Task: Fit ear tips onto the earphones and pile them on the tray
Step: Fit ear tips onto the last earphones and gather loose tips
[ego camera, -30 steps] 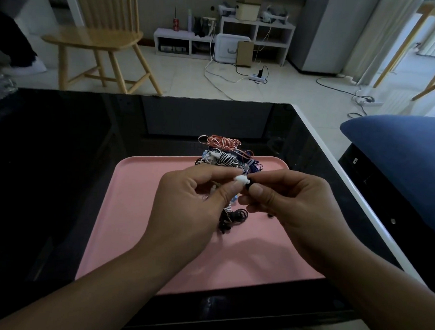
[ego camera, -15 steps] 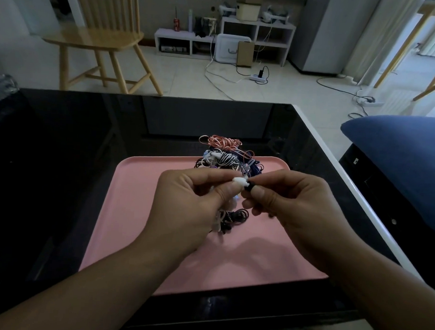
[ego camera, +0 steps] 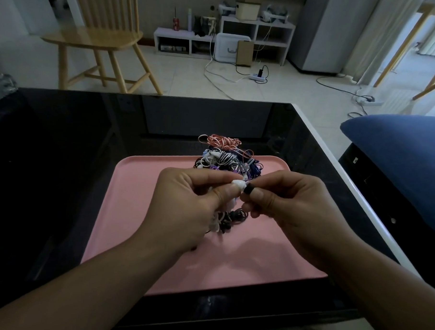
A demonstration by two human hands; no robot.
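Above the middle of one pink tray (ego camera: 134,211), two hands meet at the fingertips, both forearms entering from the near edge of the black counter (ego camera: 62,145). One white earphone (ego camera: 238,184) is pinched between thumb and forefinger of the left hand (ego camera: 184,208), whose remaining fingers are curled toward the palm. One black ear tip (ego camera: 248,190) is pinched at the thumb tip of the right hand (ego camera: 292,205), and it touches the end of the white earphone; whether it is fully seated cannot be told. White cable (ego camera: 215,224) hangs from the left hand down toward the tray. Directly beneath the hands lies one small bundle of dark coiled cable (ego camera: 234,216) on the tray surface. At the far edge of the tray, just beyond the hands, stands one pile of earphones (ego camera: 224,155) with pink, striped, purple and blue cables; the individual sets in it are too tangled to count. Beyond the counter, one wooden chair (ego camera: 100,35) stands on the tiled floor.
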